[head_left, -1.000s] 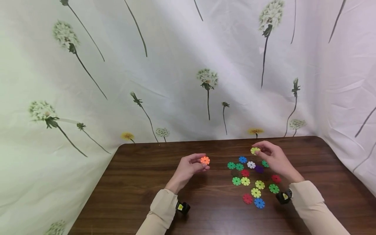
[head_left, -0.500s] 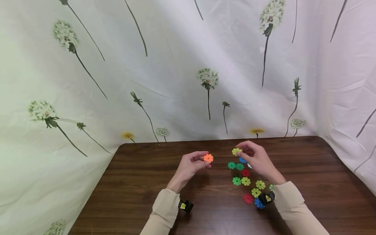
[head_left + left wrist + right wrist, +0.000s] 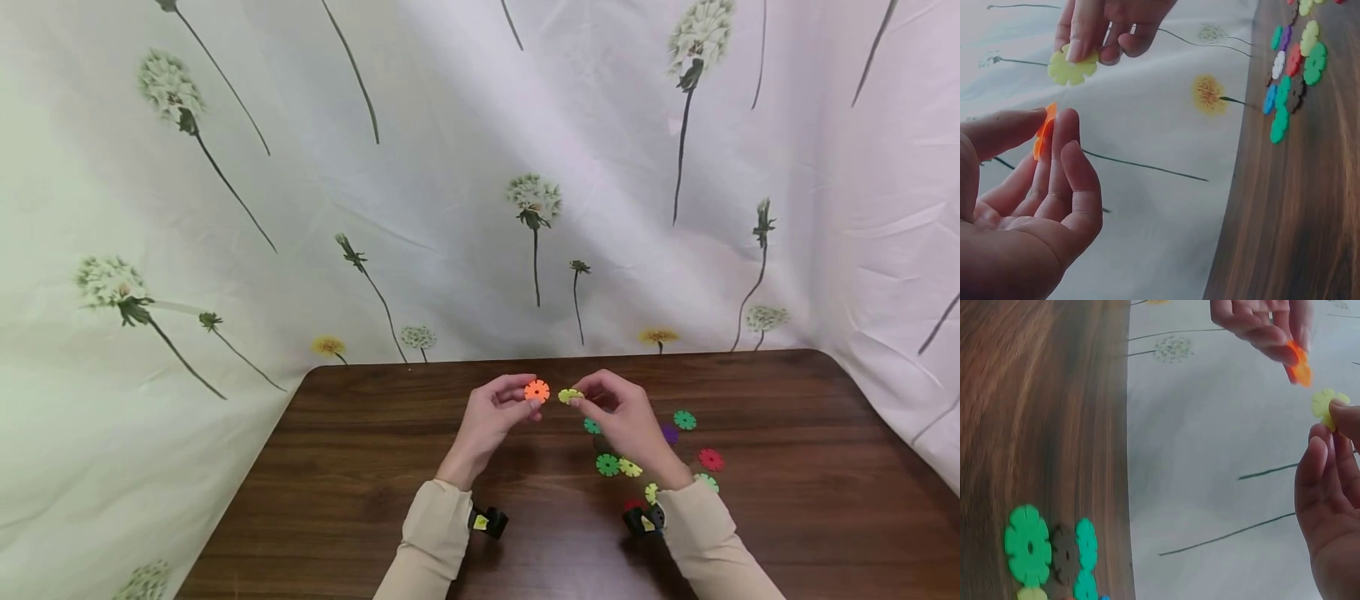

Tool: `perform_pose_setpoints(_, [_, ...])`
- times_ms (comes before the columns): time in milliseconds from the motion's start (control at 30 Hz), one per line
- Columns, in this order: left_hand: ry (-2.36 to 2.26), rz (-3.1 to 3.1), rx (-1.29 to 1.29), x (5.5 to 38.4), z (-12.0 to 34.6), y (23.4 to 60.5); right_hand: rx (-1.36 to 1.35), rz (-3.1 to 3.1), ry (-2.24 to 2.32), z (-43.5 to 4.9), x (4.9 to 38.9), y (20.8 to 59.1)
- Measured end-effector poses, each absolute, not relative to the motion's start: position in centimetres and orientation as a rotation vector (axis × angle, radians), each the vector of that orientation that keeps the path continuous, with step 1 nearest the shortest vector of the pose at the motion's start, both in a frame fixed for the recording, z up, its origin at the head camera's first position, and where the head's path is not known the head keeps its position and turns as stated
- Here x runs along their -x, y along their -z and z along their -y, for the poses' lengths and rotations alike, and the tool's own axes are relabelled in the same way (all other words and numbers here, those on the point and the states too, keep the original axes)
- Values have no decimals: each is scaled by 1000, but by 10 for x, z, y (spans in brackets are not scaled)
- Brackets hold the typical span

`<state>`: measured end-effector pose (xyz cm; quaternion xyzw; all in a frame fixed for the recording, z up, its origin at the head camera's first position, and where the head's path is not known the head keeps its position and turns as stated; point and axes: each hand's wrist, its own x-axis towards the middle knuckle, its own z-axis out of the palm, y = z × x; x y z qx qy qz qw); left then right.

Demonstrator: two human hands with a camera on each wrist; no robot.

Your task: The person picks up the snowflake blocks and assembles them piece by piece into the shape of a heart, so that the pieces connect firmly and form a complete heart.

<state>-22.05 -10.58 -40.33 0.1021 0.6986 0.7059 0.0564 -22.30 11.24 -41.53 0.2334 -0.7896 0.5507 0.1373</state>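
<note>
My left hand (image 3: 487, 421) pinches an orange notched disc (image 3: 536, 392) between thumb and fingers, raised over the table. Facing it, my right hand (image 3: 622, 417) pinches a yellow notched disc (image 3: 568, 396) by its edge. A small gap separates the two discs. In the left wrist view the orange disc (image 3: 1045, 132) is seen nearly edge-on, while the yellow disc (image 3: 1072, 65) shows its flat face above it. The right wrist view has the yellow disc (image 3: 1329, 407) just below the orange disc (image 3: 1299, 362).
Several loose discs lie on the dark wooden table (image 3: 360, 467) under and around my right forearm, among them a red disc (image 3: 711, 459), a green disc (image 3: 684, 419) and a purple disc (image 3: 670, 433). A white cloth (image 3: 450, 208) with dandelion prints hangs behind the table.
My right hand has carried the yellow disc left, from above the loose discs to beside the orange one. The left hand has shifted slightly right and up, still pinching the orange disc.
</note>
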Motion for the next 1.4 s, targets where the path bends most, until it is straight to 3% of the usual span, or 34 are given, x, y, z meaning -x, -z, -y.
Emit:
perform_pose_setpoints(467, [-2218, -2153, -281, 219, 98, 402, -624, 2211, -1662, -94, 203, 395])
perform_pose_setpoints(833, [-2292, -2161, -197, 218, 89, 403, -624, 2138, -1663, -96, 222, 425])
perform_pose_setpoints(1233, [-2325, -2163, -136, 219, 86, 402, -692, 2078, -1583, -93, 226, 424])
perform_pose_setpoints(1400, [-2350, -2153, -88, 219, 86, 402, -696, 2067, -1549, -86, 213, 404])
